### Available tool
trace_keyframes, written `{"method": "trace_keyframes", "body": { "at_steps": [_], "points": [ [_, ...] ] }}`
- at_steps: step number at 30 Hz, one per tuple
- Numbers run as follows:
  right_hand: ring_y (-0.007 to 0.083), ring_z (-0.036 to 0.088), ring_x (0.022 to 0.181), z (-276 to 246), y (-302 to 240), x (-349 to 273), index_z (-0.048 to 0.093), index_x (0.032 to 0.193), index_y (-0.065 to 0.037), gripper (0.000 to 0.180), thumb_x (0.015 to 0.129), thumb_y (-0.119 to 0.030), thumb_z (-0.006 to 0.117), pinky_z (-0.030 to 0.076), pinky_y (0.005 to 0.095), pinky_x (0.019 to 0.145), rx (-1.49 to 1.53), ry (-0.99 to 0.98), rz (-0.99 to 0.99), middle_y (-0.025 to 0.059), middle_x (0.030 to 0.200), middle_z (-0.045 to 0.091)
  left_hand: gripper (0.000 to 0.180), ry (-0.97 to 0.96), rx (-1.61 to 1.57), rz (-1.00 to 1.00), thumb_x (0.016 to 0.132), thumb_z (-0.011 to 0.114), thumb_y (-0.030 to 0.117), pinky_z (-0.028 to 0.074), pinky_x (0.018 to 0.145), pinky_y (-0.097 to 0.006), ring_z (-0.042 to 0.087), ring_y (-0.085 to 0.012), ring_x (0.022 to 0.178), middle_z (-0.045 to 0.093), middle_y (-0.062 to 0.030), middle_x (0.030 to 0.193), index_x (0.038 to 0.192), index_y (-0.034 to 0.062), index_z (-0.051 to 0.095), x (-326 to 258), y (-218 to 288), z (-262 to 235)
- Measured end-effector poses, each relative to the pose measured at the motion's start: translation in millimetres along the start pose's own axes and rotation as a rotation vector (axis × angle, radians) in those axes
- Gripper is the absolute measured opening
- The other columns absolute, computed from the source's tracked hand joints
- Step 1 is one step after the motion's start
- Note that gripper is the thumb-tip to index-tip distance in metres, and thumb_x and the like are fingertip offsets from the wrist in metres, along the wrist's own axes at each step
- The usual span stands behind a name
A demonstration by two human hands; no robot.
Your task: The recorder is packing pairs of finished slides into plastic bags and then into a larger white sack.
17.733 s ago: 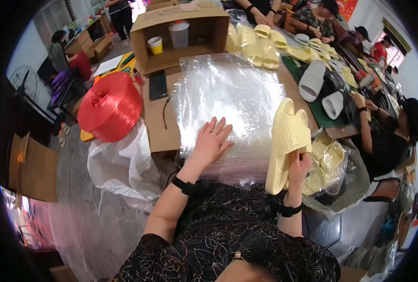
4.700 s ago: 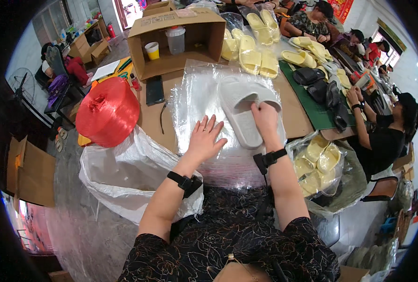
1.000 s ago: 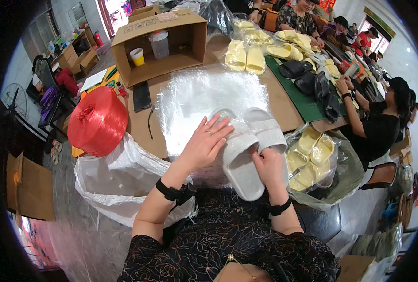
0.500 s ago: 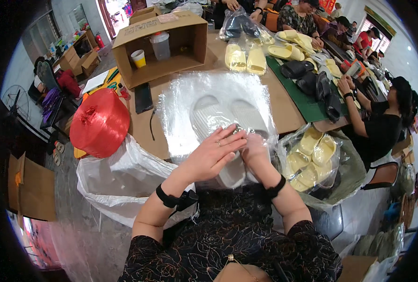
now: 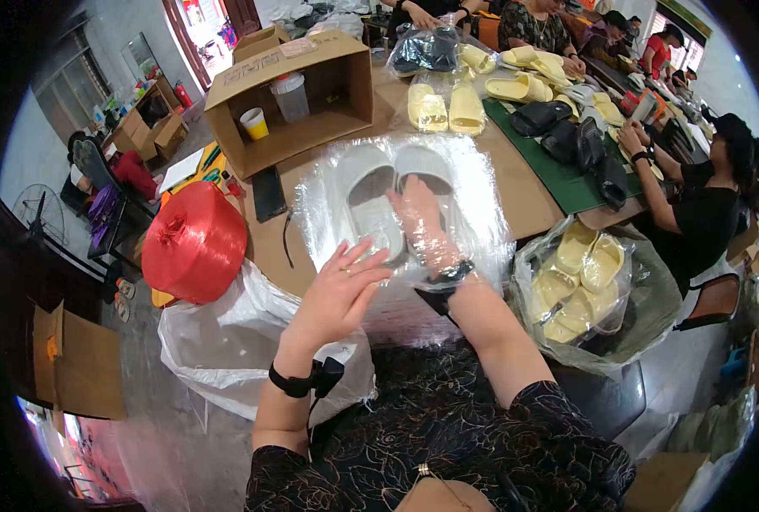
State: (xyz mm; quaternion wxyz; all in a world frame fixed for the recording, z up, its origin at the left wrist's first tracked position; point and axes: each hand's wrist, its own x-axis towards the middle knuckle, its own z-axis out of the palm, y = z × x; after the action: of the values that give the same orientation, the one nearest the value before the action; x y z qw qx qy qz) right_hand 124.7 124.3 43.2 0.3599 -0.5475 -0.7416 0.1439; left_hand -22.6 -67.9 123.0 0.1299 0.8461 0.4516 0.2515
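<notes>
A pair of pale grey slippers lies in a clear plastic bag on a stack of clear bags (image 5: pixel 482 188), toes pointing away from me. My right hand (image 5: pixel 422 224) is inside the bag, its fingers at the strap opening of the right slipper (image 5: pixel 428 164); plastic covers the hand and wrist, and the fingertips are partly hidden. My left hand (image 5: pixel 341 286) is open, fingers spread, at the near end of the left slipper (image 5: pixel 369 192). Its fingertips rest on or just above the plastic; I cannot tell which.
An open cardboard box (image 5: pixel 290 94) holding a cup and a jar stands behind. To the left are a red twine roll (image 5: pixel 194 243), a phone (image 5: pixel 269 194) and a white sack (image 5: pixel 226 341). A bag of yellow slippers (image 5: pixel 580 277) is at right; co-workers sit beyond.
My right hand has moved forward into the bag. The slippers have slid farther away from me, deeper into it. My left hand has come off the right one and moved left and nearer.
</notes>
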Motion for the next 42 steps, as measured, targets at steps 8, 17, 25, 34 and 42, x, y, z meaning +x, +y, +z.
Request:
{"method": "trace_keyframes", "body": {
  "at_steps": [8, 17, 25, 34, 42],
  "points": [
    [0.0352, 0.062, 0.095, -78, 12, -133, 0.065, 0.116, -0.009, 0.033, 0.084, -0.015, 0.070, 0.051, 0.0423, 0.081, 0.257, -0.149, -0.502, 0.0152, 0.100, 0.065, 0.033, 0.356, -0.446, -0.429, 0.092, 0.063, 0.026, 0.052, 0.077, -0.032, 0.068, -0.0225, 0.089, 0.070, -0.0131, 0.107, 0.115, 0.0023, 0.068, -32, -51, 6],
    [0.0091, 0.057, 0.063, -179, 74, -123, 0.070, 0.089, 0.002, 0.023, 0.093, -0.020, 0.064, 0.046, 0.0231, 0.057, 0.949, -0.178, 0.216, 0.0013, 0.072, 0.064, 0.066, 0.162, -0.530, -1.021, 0.092, 0.053, 0.059, 0.045, 0.052, -0.028, 0.059, -0.0150, 0.053, 0.065, -0.0065, 0.070, 0.098, -0.0038, 0.071, -17, -87, 11],
    [0.0112, 0.061, 0.071, -133, 88, -107, 0.063, 0.118, 0.003, 0.046, 0.090, -0.032, 0.071, 0.048, 0.0263, 0.066, 0.513, -0.357, 0.383, 0.0045, 0.081, 0.069, 0.044, 0.080, -0.342, -0.773, 0.083, 0.072, 0.043, 0.044, 0.053, -0.031, 0.057, -0.0128, 0.054, 0.061, -0.0058, 0.061, 0.081, -0.0017, 0.071, -16, -68, 22],
    [0.0068, 0.061, 0.070, -149, 103, -98, 0.071, 0.104, 0.002, 0.023, 0.091, -0.016, 0.066, 0.041, 0.0208, 0.053, 0.663, -0.433, 0.454, 0.0049, 0.087, 0.072, 0.019, 0.160, -0.840, -0.821, 0.091, 0.065, 0.017, 0.036, 0.045, -0.018, 0.046, -0.0023, 0.049, 0.068, 0.0016, 0.081, 0.102, 0.0024, 0.072, -31, -84, 25],
    [0.0164, 0.070, 0.085, -146, 89, -82, 0.067, 0.108, 0.001, 0.018, 0.097, -0.011, 0.058, 0.051, 0.0239, 0.061, 0.914, -0.172, 0.298, 0.0092, 0.098, 0.071, 0.018, 0.328, -0.820, -0.783, 0.092, 0.062, 0.011, 0.033, 0.039, -0.018, 0.043, -0.0017, 0.043, 0.074, -0.0040, 0.094, 0.103, 0.0000, 0.072, -20, -63, 1]
  ]
}}
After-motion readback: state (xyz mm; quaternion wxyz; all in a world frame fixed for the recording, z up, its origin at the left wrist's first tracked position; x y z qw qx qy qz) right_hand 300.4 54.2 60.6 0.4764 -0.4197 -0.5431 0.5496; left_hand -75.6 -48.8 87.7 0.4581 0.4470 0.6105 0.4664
